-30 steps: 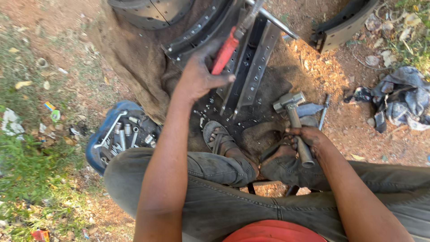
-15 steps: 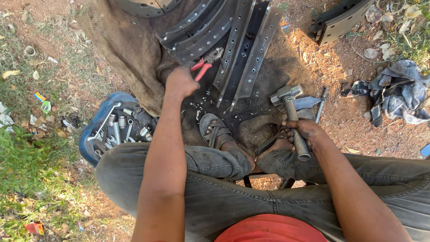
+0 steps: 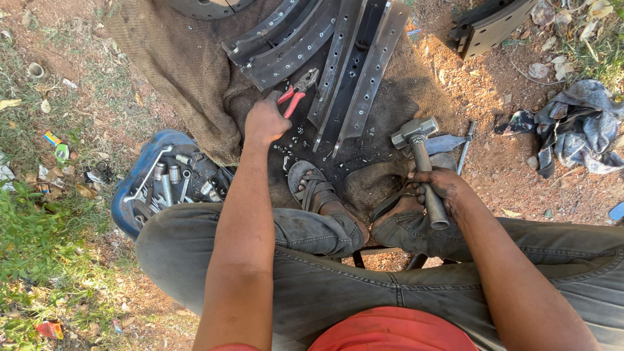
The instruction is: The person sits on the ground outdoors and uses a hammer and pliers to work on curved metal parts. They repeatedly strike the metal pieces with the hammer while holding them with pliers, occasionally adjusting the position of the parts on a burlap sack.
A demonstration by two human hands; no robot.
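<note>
My left hand (image 3: 262,121) reaches forward, its curled fingers closed on the handle ends of red-handled pliers (image 3: 296,95). The pliers rest low on the brown sackcloth (image 3: 182,71), beside several long dark metal plates with rows of holes (image 3: 354,71). My right hand (image 3: 442,185) grips the metal handle of a hammer (image 3: 416,133). The hammer's head points away from me and sits just above the ground by my right foot. Small metal bits lie scattered on the cloth near my left sandal (image 3: 312,185).
A blue tray (image 3: 130,195) of sockets and spanners sits at my left knee. A flat metal piece (image 3: 448,143) and a thin rod (image 3: 465,146) lie beside the hammer head. Grey rags (image 3: 578,127) are heaped at right, another curved plate (image 3: 491,26) lies top right, and there is grass at left.
My left hand has brought the pliers down from raised over the plates to the cloth. The right hand and the hammer have stayed put.
</note>
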